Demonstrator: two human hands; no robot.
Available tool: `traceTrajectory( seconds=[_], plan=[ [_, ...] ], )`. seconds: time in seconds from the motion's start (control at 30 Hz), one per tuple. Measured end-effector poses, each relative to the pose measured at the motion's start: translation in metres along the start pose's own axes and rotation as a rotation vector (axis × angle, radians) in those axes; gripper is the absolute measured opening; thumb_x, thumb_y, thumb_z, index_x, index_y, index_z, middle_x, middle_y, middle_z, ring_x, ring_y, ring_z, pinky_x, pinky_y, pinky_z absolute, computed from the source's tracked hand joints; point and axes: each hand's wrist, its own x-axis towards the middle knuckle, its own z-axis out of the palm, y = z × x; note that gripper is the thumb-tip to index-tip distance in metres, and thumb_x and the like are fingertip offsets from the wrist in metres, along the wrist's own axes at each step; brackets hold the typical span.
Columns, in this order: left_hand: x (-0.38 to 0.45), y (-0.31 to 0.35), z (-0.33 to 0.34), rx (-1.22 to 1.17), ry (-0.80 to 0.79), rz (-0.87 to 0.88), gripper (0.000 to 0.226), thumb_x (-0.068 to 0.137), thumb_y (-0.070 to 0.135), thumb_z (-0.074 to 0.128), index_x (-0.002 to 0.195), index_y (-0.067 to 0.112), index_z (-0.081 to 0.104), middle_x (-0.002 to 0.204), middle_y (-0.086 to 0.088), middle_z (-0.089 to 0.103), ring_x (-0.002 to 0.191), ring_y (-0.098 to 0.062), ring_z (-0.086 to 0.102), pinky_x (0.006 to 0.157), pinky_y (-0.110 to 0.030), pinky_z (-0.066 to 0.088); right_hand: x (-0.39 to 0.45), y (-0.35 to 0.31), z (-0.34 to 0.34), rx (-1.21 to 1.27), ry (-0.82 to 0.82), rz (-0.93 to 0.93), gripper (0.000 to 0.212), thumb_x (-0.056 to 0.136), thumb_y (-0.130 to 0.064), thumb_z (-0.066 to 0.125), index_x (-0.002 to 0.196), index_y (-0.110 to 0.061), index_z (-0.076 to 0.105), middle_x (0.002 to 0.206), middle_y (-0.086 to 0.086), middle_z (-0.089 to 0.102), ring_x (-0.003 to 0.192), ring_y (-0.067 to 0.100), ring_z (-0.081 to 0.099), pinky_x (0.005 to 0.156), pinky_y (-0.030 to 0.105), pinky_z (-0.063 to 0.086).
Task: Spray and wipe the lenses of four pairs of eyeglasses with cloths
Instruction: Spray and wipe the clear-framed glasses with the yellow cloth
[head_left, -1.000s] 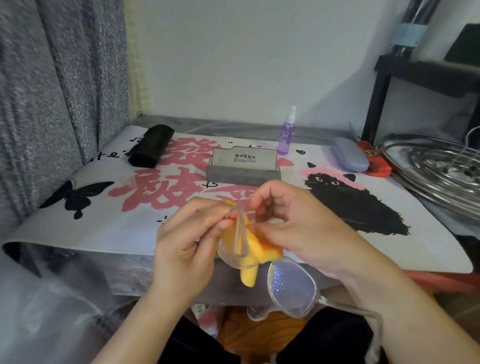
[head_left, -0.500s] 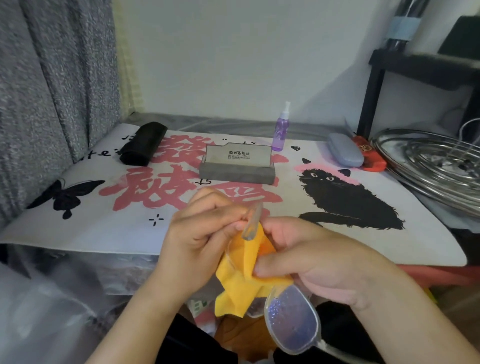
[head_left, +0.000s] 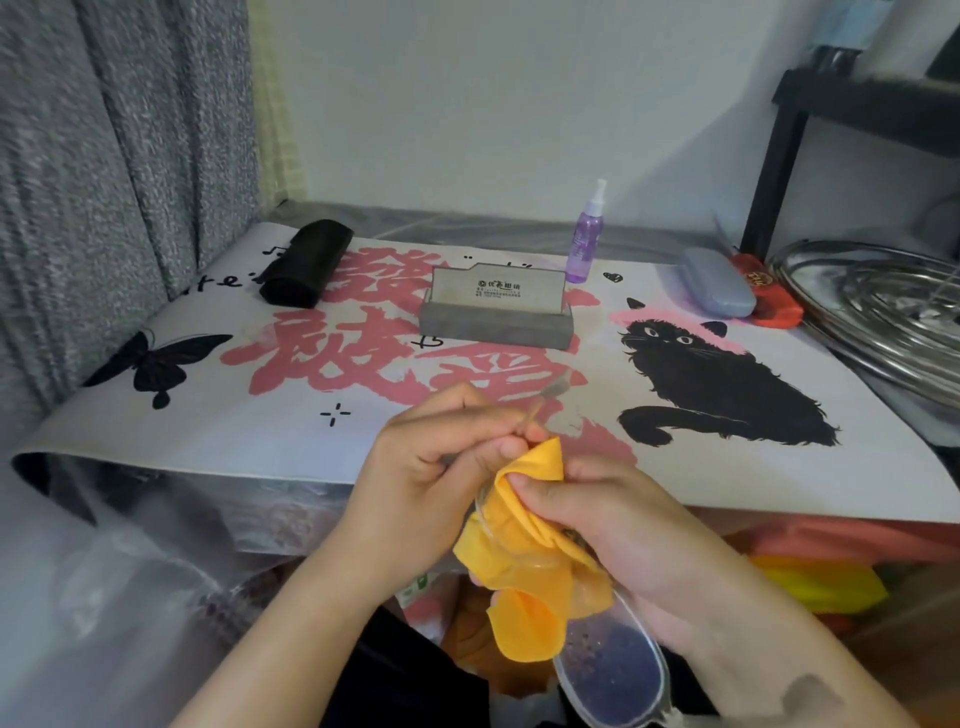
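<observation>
A pair of clear-framed eyeglasses hangs in front of the table's near edge, one lens showing low down, the other wrapped in an orange cloth. My left hand pinches the frame near the hinge, with a temple arm sticking up past its fingers. My right hand grips the cloth around the wrapped lens, thumb pressed on top. A purple spray bottle stands at the back of the table.
On the printed mat sit a grey open box, a black case at back left, and a grey-blue case with a red pouch at back right. A metal rack lies at the right.
The glasses and cloth have dropped lower and nearer to me. The cloth has spread out over the lens, and my right thumb has slid over it. The view tilted down slightly.
</observation>
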Motion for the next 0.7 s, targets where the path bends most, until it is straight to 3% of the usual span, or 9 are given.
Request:
traceTrajectory(
  seconds=[0.07,0.13,0.2,0.27,0.33,0.43,0.53,0.6,0.7],
  plan=[
    [0.000,0.001,-0.001,-0.021,-0.027,-0.013,0.017,0.094,0.007,0.065,0.106,0.012,0.076,0.089,-0.012,0.068,0.081,-0.022,0.064,0.074,-0.031,0.052,-0.003,0.000,-0.004,0.115,-0.099,0.047,0.034,0.084,-0.020,0.075,0.110,0.001,0.070,0.105,0.030,0.072,0.090,0.042,0.073,0.082,0.052,0.061],
    [0.000,0.001,-0.002,-0.038,-0.024,-0.011,0.016,0.095,0.011,0.065,0.104,0.014,0.078,0.090,-0.008,0.067,0.081,-0.021,0.064,0.072,-0.030,0.052,-0.005,0.000,-0.010,0.120,-0.173,0.064,0.029,0.080,-0.011,0.072,0.108,-0.007,0.075,0.106,0.021,0.074,0.095,0.032,0.072,0.085,0.044,0.059],
    [0.000,0.002,-0.003,-0.039,-0.009,-0.014,0.018,0.095,0.018,0.064,0.106,0.014,0.078,0.091,-0.004,0.066,0.081,-0.020,0.064,0.073,-0.027,0.051,-0.005,0.000,-0.016,0.074,-0.171,0.038,0.029,0.077,-0.009,0.071,0.106,-0.013,0.077,0.109,0.020,0.073,0.100,0.031,0.070,0.094,0.047,0.056],
    [0.000,0.002,-0.003,-0.031,-0.003,-0.016,0.022,0.097,0.026,0.062,0.107,0.014,0.078,0.090,-0.003,0.064,0.080,-0.020,0.063,0.073,-0.026,0.050,-0.005,-0.001,-0.020,0.012,-0.107,-0.043,0.032,0.076,-0.008,0.072,0.104,-0.019,0.077,0.108,0.017,0.073,0.102,0.030,0.070,0.094,0.048,0.055],
    [0.000,0.002,-0.003,-0.039,0.010,-0.022,0.024,0.098,0.031,0.061,0.107,0.016,0.077,0.090,-0.005,0.063,0.081,-0.022,0.063,0.074,-0.027,0.050,-0.007,-0.004,-0.022,-0.028,-0.005,-0.126,0.039,0.073,-0.009,0.072,0.109,-0.022,0.074,0.102,0.011,0.075,0.095,0.024,0.071,0.084,0.041,0.054],
    [0.000,0.002,-0.002,-0.045,0.019,-0.023,0.022,0.097,0.032,0.062,0.110,0.021,0.075,0.092,-0.007,0.064,0.083,-0.029,0.065,0.075,-0.040,0.055,-0.010,-0.006,-0.021,-0.125,0.143,-0.229,0.046,0.072,-0.014,0.068,0.115,-0.032,0.064,0.099,0.006,0.077,0.089,0.021,0.071,0.078,0.040,0.054],
    [-0.001,0.000,0.001,-0.044,0.003,-0.002,0.021,0.097,0.030,0.062,0.110,0.019,0.075,0.093,-0.006,0.066,0.085,-0.030,0.066,0.075,-0.046,0.055,-0.013,-0.008,-0.014,-0.306,0.245,-0.302,0.030,0.077,-0.022,0.068,0.102,-0.037,0.064,0.101,-0.003,0.076,0.093,0.017,0.072,0.079,0.045,0.059],
    [-0.001,0.001,0.003,-0.037,-0.003,0.003,0.020,0.097,0.027,0.062,0.110,0.017,0.074,0.093,-0.006,0.067,0.085,-0.028,0.065,0.074,-0.043,0.055,-0.016,-0.010,-0.009,-0.396,0.248,-0.307,0.018,0.084,-0.019,0.071,0.095,-0.033,0.067,0.096,-0.004,0.076,0.084,0.017,0.073,0.071,0.046,0.060],
    [-0.001,0.003,0.004,-0.037,-0.007,0.007,0.018,0.095,0.017,0.064,0.106,0.013,0.077,0.093,-0.002,0.067,0.083,-0.022,0.064,0.076,-0.030,0.053,-0.017,-0.010,-0.010,-0.344,0.219,-0.263,0.022,0.086,-0.007,0.071,0.088,-0.030,0.067,0.084,-0.002,0.074,0.069,0.013,0.068,0.059,0.033,0.050]
  ],
)
